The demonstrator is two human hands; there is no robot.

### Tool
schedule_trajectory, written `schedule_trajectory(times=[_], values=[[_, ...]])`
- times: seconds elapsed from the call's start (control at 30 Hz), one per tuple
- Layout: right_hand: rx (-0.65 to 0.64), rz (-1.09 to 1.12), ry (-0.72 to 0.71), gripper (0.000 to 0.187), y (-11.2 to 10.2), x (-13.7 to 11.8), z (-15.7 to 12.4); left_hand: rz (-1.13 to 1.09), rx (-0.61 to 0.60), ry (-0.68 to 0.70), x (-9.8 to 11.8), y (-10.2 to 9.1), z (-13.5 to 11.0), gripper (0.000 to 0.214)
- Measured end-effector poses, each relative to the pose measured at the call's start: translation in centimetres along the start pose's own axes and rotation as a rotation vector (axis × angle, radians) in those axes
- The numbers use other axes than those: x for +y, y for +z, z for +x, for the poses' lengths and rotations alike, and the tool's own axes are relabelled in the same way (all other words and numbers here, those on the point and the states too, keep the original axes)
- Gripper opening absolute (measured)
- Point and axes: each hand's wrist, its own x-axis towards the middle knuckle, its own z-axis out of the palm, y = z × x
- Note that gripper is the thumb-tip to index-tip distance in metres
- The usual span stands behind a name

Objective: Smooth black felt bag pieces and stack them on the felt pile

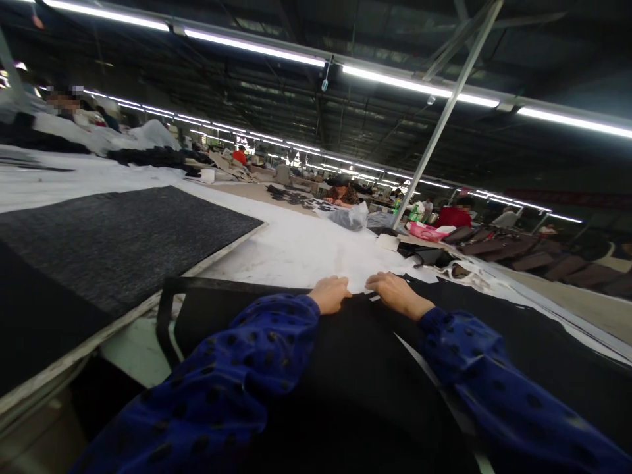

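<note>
A wide piece of black fabric, matte and dark with a straight far edge, lies flat on the cutting table directly before the person, over a white sheet. Both hands rest at that far edge, near each other. The left hand has its fingers curled under; whether they pinch the cloth I cannot tell. The right hand lies flat, fingers together, pointing left along the edge. A dark grey mat lies to the left.
</note>
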Motion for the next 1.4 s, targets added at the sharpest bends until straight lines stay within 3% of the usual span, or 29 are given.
schedule_trajectory(times=[0.1, 0.23, 0.47, 0.57, 0.73, 0.93, 1.1, 1.27, 1.4], values=[[0.085, 0.206, -0.017, 0.046, -0.5, -1.1, 0.2, 0.002, 0.004, -0.012, 0.1, 0.0, 0.1, 0.037], [0.054, 0.361, -0.003, 0.039, 0.4, -2.4, 0.2, -0.034, -0.028, -0.033, -0.3, -0.5, 0.1, 0.036], [0.036, 0.407, 0.024, 0.035, 0.7, -2.1, 0.0, -0.091, -0.105, -0.147, -4.1, -2.8, -3.3, 0.027], [-0.009, 0.392, 0.043, 0.042, 0.2, -2.4, -0.1, -0.062, -0.067, -0.143, -4.5, -3.4, -5.0, 0.023], [-0.158, 0.214, 0.006, 0.067, -1.3, -3.7, 0.1, 0.138, -0.018, 0.044, -3.7, -3.6, -6.0, 0.026], [-0.347, -0.065, 0.023, 0.066, -3.6, -6.1, 1.6, 0.215, -0.005, 0.069, -3.6, -3.7, -6.4, 0.026], [-0.286, -0.114, -0.070, 0.043, -4.4, -8.5, 2.5, 0.210, 0.018, 0.057, -3.6, -3.4, -6.5, 0.024], [-0.283, 0.006, -0.088, 0.070, -3.9, -8.9, 2.3, 0.159, -0.009, -0.002, -3.6, -3.6, -6.4, 0.024], [-0.303, 0.028, -0.104, 0.070, -3.6, -8.2, 2.6, 0.049, -0.080, -0.124, -4.5, -4.8, -7.8, 0.027]])
